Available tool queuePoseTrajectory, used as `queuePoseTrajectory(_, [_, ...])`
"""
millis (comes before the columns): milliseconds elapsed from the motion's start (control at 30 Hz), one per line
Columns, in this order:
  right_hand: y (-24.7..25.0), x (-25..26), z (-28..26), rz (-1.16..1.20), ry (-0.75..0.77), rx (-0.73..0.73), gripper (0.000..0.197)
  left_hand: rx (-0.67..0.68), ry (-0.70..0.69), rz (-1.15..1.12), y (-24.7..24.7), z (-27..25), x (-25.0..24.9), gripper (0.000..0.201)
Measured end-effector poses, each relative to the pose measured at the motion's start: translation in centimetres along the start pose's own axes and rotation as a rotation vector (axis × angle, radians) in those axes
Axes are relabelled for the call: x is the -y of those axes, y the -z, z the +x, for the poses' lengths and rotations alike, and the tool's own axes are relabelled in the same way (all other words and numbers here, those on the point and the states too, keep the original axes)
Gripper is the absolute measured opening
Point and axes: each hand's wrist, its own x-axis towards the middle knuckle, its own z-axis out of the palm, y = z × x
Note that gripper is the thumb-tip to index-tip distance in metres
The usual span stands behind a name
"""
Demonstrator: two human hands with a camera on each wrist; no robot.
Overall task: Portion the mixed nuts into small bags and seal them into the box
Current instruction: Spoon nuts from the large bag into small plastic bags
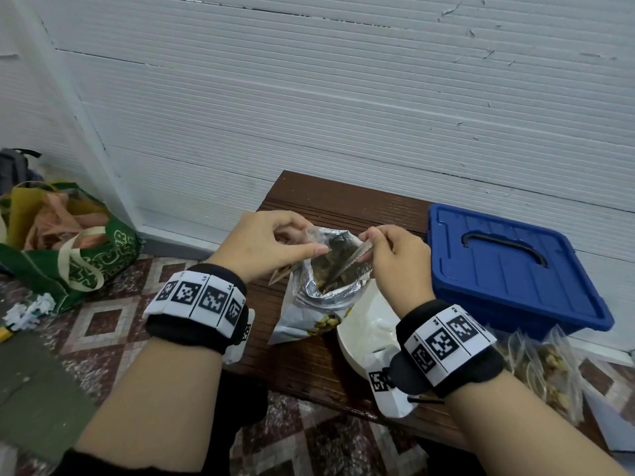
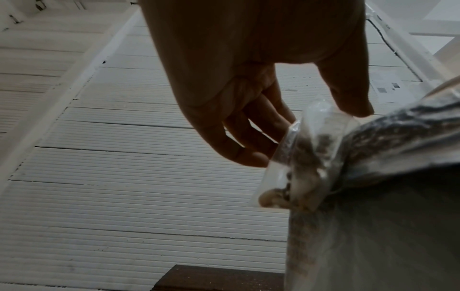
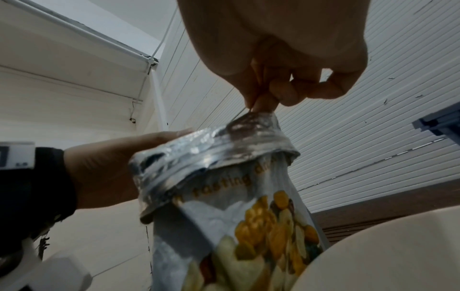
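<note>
I see the foil nut bag [image 1: 311,304] standing upright at frame centre, its silver rim rolled down and mouth open over mixed nuts [image 1: 330,269]. A clear small bag [image 2: 306,157] hangs at that rim. The blue box [image 1: 515,269] sits lidded at right, with filled small bags [image 1: 546,369] lying below it.

the nut bag [image 3: 224,206] is showing gold lettering under its rolled foil rim, reading "tasting", followed by a blurred word perhaps starting with "d". the green tote bag [image 1: 99,259], lying on the floor off the bench's left edge, is carrying pale bubble letters, not legible. the left wristband [image 1: 197,297] is bearing square coded markers and tiny unreadable characters.
</note>
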Motion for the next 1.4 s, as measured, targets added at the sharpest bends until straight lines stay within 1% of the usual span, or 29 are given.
queuePoseTrajectory(100, [0.6,-0.2,0.6,0.065,-0.079,-0.085,0.027,-0.017,-0.002,-0.008,0.1,0.0,0.0,0.029])
queuePoseTrajectory(167, [1.1,-0.3,1.0,0.066,-0.116,-0.125,0.029,-0.022,-0.007,-0.01,0.2,-0.1,0.0,0.028])
queuePoseTrajectory(267, [1.9,-0.5,1.7,0.087,-0.168,-0.172,0.03,-0.038,0.003,-0.001,0.4,-0.1,0.0,0.026])
queuePoseTrajectory(333, [2.5,-0.6,2.1,0.088,-0.197,-0.188,0.032,-0.04,0.003,-0.003,0.5,-0.1,0.0,0.029])
queuePoseTrajectory(467, [4.0,-0.4,2.8,0.092,-0.224,-0.217,0.033,-0.036,0.012,0.003,0.8,0.0,0.1,0.04])
queuePoseTrajectory(600, [5.7,0.0,3.9,0.114,-0.204,-0.284,0.034,-0.042,0.016,-0.021,0.9,-0.1,0.1,0.039])
queuePoseTrajectory(700, [6.5,0.9,4.4,0.123,-0.16,-0.301,0.034,-0.038,0.017,-0.049,0.8,-0.2,-0.1,0.041])
queuePoseTrajectory(767, [6.5,1.5,4.5,0.114,-0.135,-0.286,0.034,-0.026,0.008,-0.062,0.5,-0.2,-0.4,0.042])
queuePoseTrajectory(867, [5.9,2.3,4.6,0.089,-0.108,-0.258,0.029,-0.018,-0.01,-0.074,-0.2,-0.1,-0.8,0.037])
queuePoseTrajectory(1100, [4.5,3.5,4.4,0.118,-0.014,-0.223,0.026,-0.056,-0.035,0.012,-0.9,0.2,-0.5,0.043])
queuePoseTrajectory(1267, [4.0,4.4,3.4,0.175,0.157,-0.178,0.025,-0.117,-0.065,0.033,-1.3,0.3,-0.7,0.032])
queuePoseTrajectory(1333, [3.9,4.7,3.0,0.232,0.249,-0.152,0.022,-0.131,-0.052,0.041,-1.3,0.3,-0.9,0.027])
queuePoseTrajectory(1400, [4.0,5.0,2.7,0.293,0.334,-0.168,0.02,-0.15,-0.029,0.024,-1.0,0.2,-1.0,0.022])
